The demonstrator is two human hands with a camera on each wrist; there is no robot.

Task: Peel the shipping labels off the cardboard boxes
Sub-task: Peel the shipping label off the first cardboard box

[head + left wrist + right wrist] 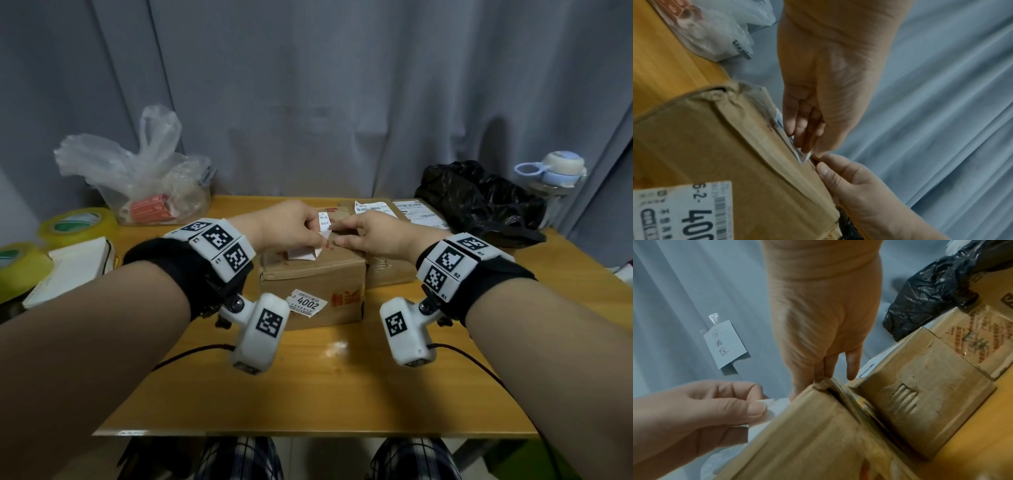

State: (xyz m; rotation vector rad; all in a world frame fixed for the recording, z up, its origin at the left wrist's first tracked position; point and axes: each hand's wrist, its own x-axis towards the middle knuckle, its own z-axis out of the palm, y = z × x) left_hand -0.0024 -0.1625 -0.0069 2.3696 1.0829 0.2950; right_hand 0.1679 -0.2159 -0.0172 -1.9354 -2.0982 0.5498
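A brown cardboard box (311,274) stands in the middle of the table. My left hand (317,233) pinches a white shipping label (323,222) between thumb and fingers; the label is partly lifted off the box top and curls upward. The pinch also shows in the left wrist view, label (803,155), and in the right wrist view, label (768,410). My right hand (342,236) rests beside it, its straight fingers (852,368) pressing on the box top (818,434). A small "4002" label (306,303) sticks to the front face. A second box (387,270) stands close behind on the right.
More labelled parcels (421,212) lie at the back. A clear plastic bag (147,178), yellow tape rolls (78,222) and a notebook (75,263) are at left. A black bag (479,198) and a water bottle (555,181) are at right. The wooden table (308,377) reaches toward me.
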